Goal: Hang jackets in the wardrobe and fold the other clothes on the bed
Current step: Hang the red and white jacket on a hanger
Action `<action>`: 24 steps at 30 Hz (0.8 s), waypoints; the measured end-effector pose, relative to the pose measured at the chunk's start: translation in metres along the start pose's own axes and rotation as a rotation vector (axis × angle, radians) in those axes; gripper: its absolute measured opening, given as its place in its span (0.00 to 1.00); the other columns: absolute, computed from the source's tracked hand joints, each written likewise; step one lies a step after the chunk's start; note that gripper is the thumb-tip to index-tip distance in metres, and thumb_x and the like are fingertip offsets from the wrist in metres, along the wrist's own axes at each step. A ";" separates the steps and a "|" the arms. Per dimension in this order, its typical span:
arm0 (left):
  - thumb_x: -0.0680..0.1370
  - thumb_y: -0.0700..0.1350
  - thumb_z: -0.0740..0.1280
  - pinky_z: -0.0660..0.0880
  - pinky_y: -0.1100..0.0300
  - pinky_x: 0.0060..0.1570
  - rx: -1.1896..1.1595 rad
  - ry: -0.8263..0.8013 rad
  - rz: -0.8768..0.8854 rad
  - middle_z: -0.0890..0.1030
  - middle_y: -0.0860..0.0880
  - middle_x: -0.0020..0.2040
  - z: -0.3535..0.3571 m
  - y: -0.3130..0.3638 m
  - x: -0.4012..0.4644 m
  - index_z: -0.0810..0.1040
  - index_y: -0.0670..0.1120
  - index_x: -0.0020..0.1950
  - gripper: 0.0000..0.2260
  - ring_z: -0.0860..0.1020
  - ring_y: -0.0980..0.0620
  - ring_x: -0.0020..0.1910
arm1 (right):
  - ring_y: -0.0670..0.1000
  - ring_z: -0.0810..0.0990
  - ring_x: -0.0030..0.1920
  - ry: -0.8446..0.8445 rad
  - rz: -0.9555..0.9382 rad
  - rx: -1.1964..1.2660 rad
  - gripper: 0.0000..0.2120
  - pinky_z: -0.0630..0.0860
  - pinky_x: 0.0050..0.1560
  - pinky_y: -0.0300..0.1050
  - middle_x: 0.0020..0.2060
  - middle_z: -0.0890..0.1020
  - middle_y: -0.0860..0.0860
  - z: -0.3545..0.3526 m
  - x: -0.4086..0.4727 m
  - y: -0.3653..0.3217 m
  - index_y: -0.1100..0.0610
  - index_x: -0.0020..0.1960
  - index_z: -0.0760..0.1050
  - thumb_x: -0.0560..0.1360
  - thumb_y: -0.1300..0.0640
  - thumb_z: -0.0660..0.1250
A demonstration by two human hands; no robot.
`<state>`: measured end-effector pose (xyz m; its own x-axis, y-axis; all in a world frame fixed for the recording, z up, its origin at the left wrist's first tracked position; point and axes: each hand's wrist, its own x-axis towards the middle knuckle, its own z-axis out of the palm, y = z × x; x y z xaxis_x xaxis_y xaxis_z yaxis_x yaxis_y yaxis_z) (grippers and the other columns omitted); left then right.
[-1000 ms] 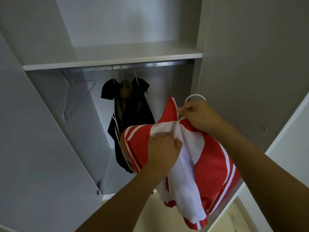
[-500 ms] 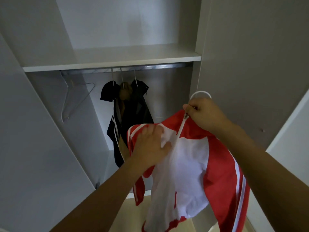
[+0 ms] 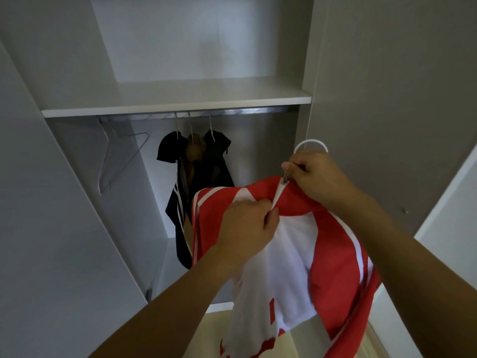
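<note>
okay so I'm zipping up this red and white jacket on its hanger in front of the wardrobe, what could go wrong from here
1. The right hand pinches the zipper pull and seems to hold the white hanger too; a hard tug might slip the red and white jacket off.
2. The left hand bunches fabric beside the zipper, which could snag.
3. On the rail, dark jackets may crowd it.

The right hand [image 3: 313,177] pinches the zipper pull [image 3: 285,179] atop a red-and-white jacket [image 3: 296,244]; the left hand [image 3: 247,228] grips its front. Dark jackets [image 3: 198,177], perhaps three, hang from the wardrobe rail [image 3: 245,112].
</note>
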<state>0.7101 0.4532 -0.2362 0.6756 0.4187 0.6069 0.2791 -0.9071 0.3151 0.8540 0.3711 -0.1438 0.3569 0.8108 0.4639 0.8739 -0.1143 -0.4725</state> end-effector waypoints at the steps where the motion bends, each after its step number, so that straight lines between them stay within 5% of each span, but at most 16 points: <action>1: 0.79 0.55 0.55 0.71 0.61 0.30 0.010 -0.028 0.019 0.67 0.56 0.26 -0.002 -0.002 -0.001 0.67 0.52 0.33 0.15 0.67 0.59 0.24 | 0.50 0.76 0.38 -0.010 0.039 0.026 0.14 0.69 0.38 0.38 0.38 0.78 0.53 0.002 -0.001 0.001 0.63 0.41 0.80 0.80 0.55 0.63; 4: 0.80 0.56 0.57 0.72 0.57 0.44 0.100 -0.173 0.079 0.70 0.55 0.31 -0.008 -0.008 -0.006 0.68 0.53 0.36 0.14 0.69 0.55 0.32 | 0.52 0.80 0.38 0.007 0.163 0.225 0.16 0.77 0.43 0.46 0.37 0.81 0.55 0.008 -0.005 0.000 0.62 0.43 0.80 0.81 0.53 0.61; 7: 0.78 0.60 0.57 0.68 0.56 0.54 0.018 0.002 -0.016 0.75 0.52 0.47 -0.014 -0.024 -0.009 0.75 0.51 0.49 0.14 0.72 0.53 0.48 | 0.48 0.81 0.41 0.031 0.181 0.297 0.11 0.78 0.46 0.40 0.40 0.83 0.53 0.005 -0.003 0.001 0.61 0.49 0.81 0.81 0.61 0.60; 10: 0.78 0.60 0.55 0.68 0.51 0.61 0.107 0.042 -0.138 0.77 0.46 0.59 -0.014 -0.052 0.001 0.76 0.47 0.64 0.24 0.73 0.46 0.59 | 0.44 0.80 0.39 0.043 0.093 0.282 0.17 0.77 0.44 0.34 0.40 0.83 0.56 0.004 0.003 -0.003 0.61 0.52 0.80 0.75 0.74 0.56; 15: 0.79 0.49 0.57 0.75 0.49 0.47 0.075 0.025 -0.046 0.82 0.50 0.44 -0.021 -0.078 0.006 0.83 0.47 0.51 0.16 0.78 0.49 0.43 | 0.40 0.79 0.36 0.085 0.003 0.256 0.17 0.74 0.41 0.25 0.41 0.80 0.52 0.012 0.012 -0.010 0.63 0.51 0.80 0.76 0.75 0.55; 21: 0.79 0.46 0.57 0.75 0.54 0.41 -0.014 0.018 0.087 0.75 0.52 0.41 -0.048 -0.092 0.000 0.76 0.44 0.44 0.10 0.73 0.52 0.40 | 0.37 0.80 0.37 0.100 -0.059 0.296 0.15 0.75 0.41 0.27 0.40 0.80 0.50 0.024 0.021 -0.015 0.60 0.47 0.79 0.77 0.73 0.56; 24: 0.78 0.47 0.65 0.72 0.59 0.48 -0.007 -0.106 -0.043 0.71 0.54 0.51 -0.070 -0.104 -0.003 0.74 0.45 0.60 0.12 0.72 0.53 0.49 | 0.41 0.81 0.39 0.085 -0.080 0.344 0.15 0.76 0.44 0.29 0.39 0.80 0.50 0.027 0.029 -0.021 0.57 0.46 0.78 0.78 0.72 0.56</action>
<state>0.6315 0.5495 -0.2198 0.7317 0.4501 0.5118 0.3050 -0.8878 0.3448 0.8366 0.4124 -0.1404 0.3305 0.7572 0.5634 0.7429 0.1595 -0.6501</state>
